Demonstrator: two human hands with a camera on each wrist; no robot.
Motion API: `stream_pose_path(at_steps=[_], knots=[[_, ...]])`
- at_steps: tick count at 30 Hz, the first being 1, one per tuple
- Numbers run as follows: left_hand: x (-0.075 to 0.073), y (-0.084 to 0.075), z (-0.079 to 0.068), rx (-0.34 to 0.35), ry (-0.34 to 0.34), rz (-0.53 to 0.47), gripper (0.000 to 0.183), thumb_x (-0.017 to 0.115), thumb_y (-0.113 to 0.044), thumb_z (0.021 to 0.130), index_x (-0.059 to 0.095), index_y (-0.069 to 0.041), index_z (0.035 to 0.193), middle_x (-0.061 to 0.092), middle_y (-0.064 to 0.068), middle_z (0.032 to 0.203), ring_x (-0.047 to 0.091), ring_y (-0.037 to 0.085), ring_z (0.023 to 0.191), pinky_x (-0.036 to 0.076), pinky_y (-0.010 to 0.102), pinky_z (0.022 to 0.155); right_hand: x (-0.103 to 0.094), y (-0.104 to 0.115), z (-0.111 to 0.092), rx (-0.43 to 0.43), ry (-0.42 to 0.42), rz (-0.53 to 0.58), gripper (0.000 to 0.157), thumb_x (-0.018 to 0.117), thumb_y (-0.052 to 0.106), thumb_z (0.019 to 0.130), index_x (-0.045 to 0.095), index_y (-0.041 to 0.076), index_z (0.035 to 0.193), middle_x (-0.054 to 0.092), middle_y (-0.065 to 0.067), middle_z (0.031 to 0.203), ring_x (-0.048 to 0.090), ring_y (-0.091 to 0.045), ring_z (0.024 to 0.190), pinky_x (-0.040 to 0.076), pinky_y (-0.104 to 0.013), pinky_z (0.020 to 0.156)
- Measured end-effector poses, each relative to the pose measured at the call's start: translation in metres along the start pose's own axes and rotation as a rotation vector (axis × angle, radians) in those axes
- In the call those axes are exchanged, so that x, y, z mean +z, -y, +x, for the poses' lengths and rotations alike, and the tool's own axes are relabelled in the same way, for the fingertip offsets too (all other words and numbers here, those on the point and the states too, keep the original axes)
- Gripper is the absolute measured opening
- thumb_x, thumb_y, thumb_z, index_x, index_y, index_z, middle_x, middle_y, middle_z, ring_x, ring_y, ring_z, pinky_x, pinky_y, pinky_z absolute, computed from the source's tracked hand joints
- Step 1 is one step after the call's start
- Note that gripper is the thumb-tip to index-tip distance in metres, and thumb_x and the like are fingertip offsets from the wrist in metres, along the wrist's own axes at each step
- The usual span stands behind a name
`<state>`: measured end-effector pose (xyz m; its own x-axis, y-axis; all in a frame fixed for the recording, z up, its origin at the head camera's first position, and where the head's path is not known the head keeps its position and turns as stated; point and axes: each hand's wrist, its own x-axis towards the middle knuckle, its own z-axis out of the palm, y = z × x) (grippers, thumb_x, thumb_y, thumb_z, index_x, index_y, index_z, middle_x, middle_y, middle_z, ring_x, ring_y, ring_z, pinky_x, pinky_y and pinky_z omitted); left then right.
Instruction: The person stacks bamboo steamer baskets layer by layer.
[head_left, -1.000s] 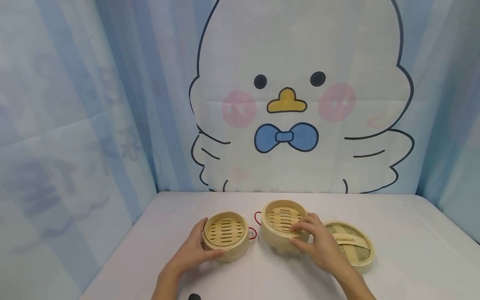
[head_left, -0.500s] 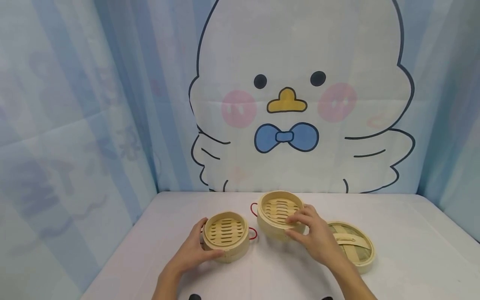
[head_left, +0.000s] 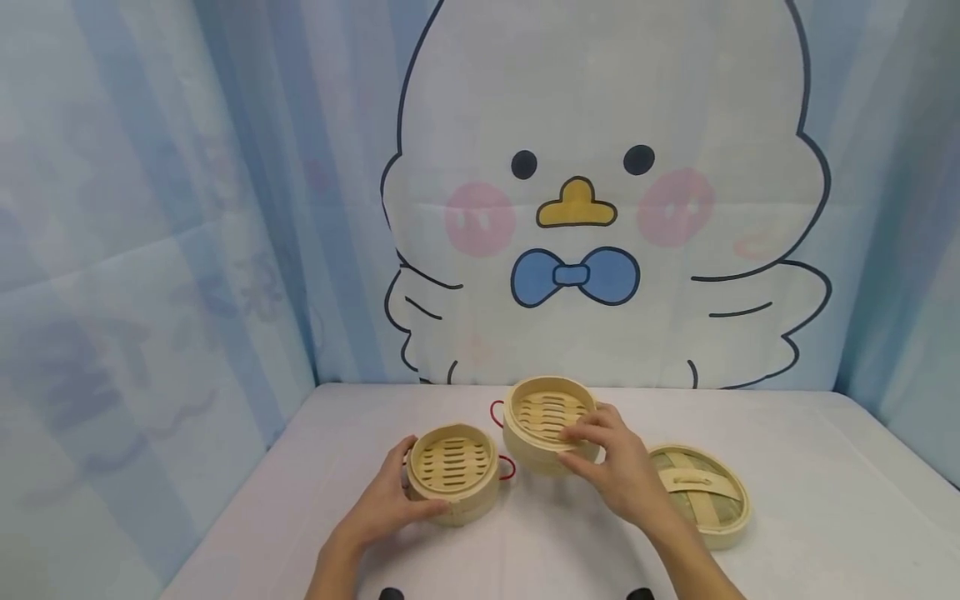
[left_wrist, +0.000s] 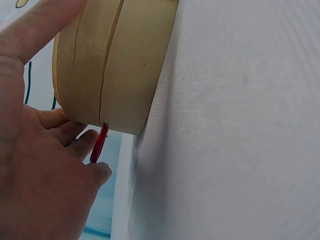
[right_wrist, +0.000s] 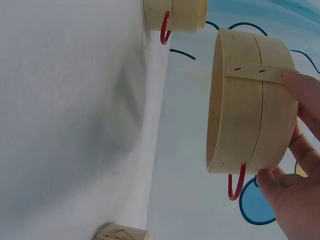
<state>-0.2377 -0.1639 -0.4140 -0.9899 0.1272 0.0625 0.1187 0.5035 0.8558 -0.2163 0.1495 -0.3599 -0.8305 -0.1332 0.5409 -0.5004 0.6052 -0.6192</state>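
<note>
A round bamboo steamer basket (head_left: 452, 467) is held at its left side by the left hand (head_left: 384, 498), the thumb laid along the near wall and the fingers set round the far-left side. This left basket is rested on the white-covered table (head_left: 517, 550), its slatted face turned up. A red loop handle (left_wrist: 99, 145) is seen just beside the left fingers; another (right_wrist: 164, 32) is carried on the side facing the right hand.

Between the hands, set farther from the person than the left one, a second bamboo steamer basket (head_left: 546, 429) is held clear of the table by the right hand (head_left: 618, 468). Its near-right wall is pinched between the thumb and the fingers, and its hollow underside is partly shown in the right wrist view. A red loop handle (right_wrist: 238, 185) is placed near the little finger.

To the right of the right hand, a woven bamboo lid (head_left: 705, 504) is laid on the table, handle strap up, and is partly hidden by the forearm. Beyond both hands, a cartoon bird with a blue bow tie (head_left: 575, 275) is printed on the backdrop.
</note>
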Motion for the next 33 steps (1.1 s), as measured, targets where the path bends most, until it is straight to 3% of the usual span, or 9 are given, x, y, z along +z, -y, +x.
stream_pose_path(at_steps=[6, 15, 25, 33], knots=[[0.000, -0.002, -0.001, -0.003, -0.003, 0.002, 0.120, 0.096, -0.031, 0.068, 0.022, 0.004, 0.156, 0.030, 0.028, 0.157, 0.026, 0.048, 0.145, 0.021, 0.068, 0.113, 0.005, 0.005, 0.003, 0.022, 0.012, -0.003, 0.020, 0.086, 0.003, 0.078, 0.078, 0.012, 0.093, 0.057, 0.005, 0.099, 0.055, -0.021, 0.109, 0.050, -0.047, 0.093], [0.002, -0.001, 0.000, -0.001, 0.002, 0.015, 0.119, 0.095, -0.032, 0.068, 0.023, 0.003, 0.156, 0.030, 0.027, 0.157, 0.027, 0.047, 0.144, 0.022, 0.068, 0.113, 0.010, 0.009, 0.007, 0.031, 0.023, 0.032, 0.020, 0.085, 0.001, 0.078, 0.078, 0.009, 0.095, 0.057, 0.001, 0.100, 0.054, -0.032, 0.119, 0.047, -0.052, 0.101], [0.000, -0.001, -0.001, -0.006, 0.001, -0.009, 0.120, 0.096, -0.031, 0.068, 0.023, 0.003, 0.157, 0.030, 0.026, 0.158, 0.026, 0.047, 0.145, 0.020, 0.068, 0.113, 0.022, 0.019, 0.016, 0.011, 0.007, 0.061, 0.019, 0.085, 0.001, 0.079, 0.078, 0.010, 0.095, 0.057, 0.003, 0.100, 0.055, -0.021, 0.108, 0.050, -0.046, 0.093], [-0.001, 0.001, -0.001, 0.007, -0.007, -0.009, 0.119, 0.095, -0.031, 0.068, 0.023, 0.004, 0.156, 0.032, 0.026, 0.157, 0.027, 0.046, 0.145, 0.021, 0.066, 0.114, 0.036, 0.030, 0.023, 0.019, 0.021, 0.100, 0.019, 0.085, 0.002, 0.079, 0.078, 0.009, 0.096, 0.056, 0.004, 0.100, 0.054, -0.024, 0.115, 0.048, -0.047, 0.101]])
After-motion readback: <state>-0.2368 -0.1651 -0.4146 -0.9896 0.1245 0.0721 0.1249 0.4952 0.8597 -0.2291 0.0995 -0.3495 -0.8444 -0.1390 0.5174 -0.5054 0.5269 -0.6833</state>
